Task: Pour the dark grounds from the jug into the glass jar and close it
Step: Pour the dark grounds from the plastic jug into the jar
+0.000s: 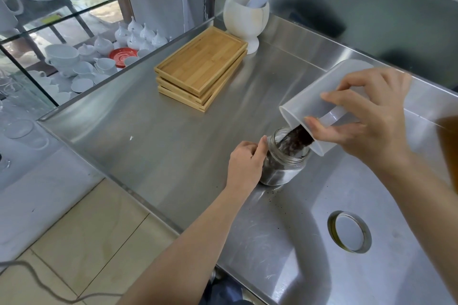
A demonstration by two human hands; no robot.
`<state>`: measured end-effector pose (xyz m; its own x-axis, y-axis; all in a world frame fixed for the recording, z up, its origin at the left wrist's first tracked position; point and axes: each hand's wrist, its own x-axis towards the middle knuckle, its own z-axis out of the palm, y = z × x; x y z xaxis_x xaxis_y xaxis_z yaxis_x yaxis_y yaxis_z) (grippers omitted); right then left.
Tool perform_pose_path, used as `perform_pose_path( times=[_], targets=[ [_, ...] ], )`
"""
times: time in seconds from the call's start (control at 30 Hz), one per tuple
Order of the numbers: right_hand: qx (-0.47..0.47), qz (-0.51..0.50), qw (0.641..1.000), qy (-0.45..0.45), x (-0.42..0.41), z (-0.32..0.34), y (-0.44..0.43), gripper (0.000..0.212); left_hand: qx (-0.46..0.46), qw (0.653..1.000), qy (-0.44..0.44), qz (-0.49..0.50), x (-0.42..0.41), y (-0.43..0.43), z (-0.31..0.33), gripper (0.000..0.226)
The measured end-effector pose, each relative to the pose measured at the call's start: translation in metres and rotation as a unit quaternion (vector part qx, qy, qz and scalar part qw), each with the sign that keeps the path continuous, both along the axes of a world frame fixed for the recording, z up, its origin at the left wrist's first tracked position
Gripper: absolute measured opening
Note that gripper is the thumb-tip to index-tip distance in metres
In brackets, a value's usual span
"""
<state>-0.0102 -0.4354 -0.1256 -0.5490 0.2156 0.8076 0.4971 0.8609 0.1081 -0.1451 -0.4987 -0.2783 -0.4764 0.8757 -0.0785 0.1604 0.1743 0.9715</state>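
A small glass jar [282, 168] stands upright on the steel counter, partly filled with dark grounds. My left hand [245, 163] grips its left side. My right hand [364, 119] holds a translucent plastic jug [312, 96] tipped steeply, its rim over the jar's mouth. A stream of dark grounds [296, 140] slides out of the jug into the jar. The jar's round metal lid [350, 231] lies flat on the counter at the near right, apart from both hands.
Three stacked bamboo trays [202, 67] lie at the back of the steel counter [148, 136], beside a white stone mortar with pestle [245, 17]. A few spilled grounds [272, 190] dot the counter by the jar. Glass shelves of white crockery [81, 62] stand to the left.
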Motion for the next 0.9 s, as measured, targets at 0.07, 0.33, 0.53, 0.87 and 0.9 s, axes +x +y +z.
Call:
perform_pose_path(
  times=[0.07, 0.33, 0.53, 0.87, 0.9],
  targets=[
    [0.001, 0.001, 1.000, -0.001, 0.0011, 0.0002, 0.0009, 0.032, -0.002, 1.000, 0.000, -0.001, -0.0001, -0.0001, 0.0001, 0.054],
    [0.013, 0.002, 1.000, 0.005, 0.0009, 0.0004, -0.0021, 0.032, -0.004, 1.000, 0.004, -0.007, -0.0001, 0.0007, -0.0009, 0.055],
    [0.016, -0.013, 1.000, 0.006, 0.0019, 0.0038, -0.0004, 0.037, 0.007, 1.000, 0.015, 0.001, -0.0004, 0.0026, -0.0039, 0.055],
    [0.059, 0.030, 0.998, -0.011, 0.0016, 0.0014, -0.0003, 0.031, 0.001, 1.000, 0.016, -0.004, -0.0009, 0.0034, -0.0028, 0.056],
    [0.061, 0.035, 0.997, -0.012, 0.0013, 0.0012, -0.0002, 0.030, 0.001, 1.000, 0.013, -0.005, -0.0008, 0.0034, -0.0026, 0.057]
  ],
)
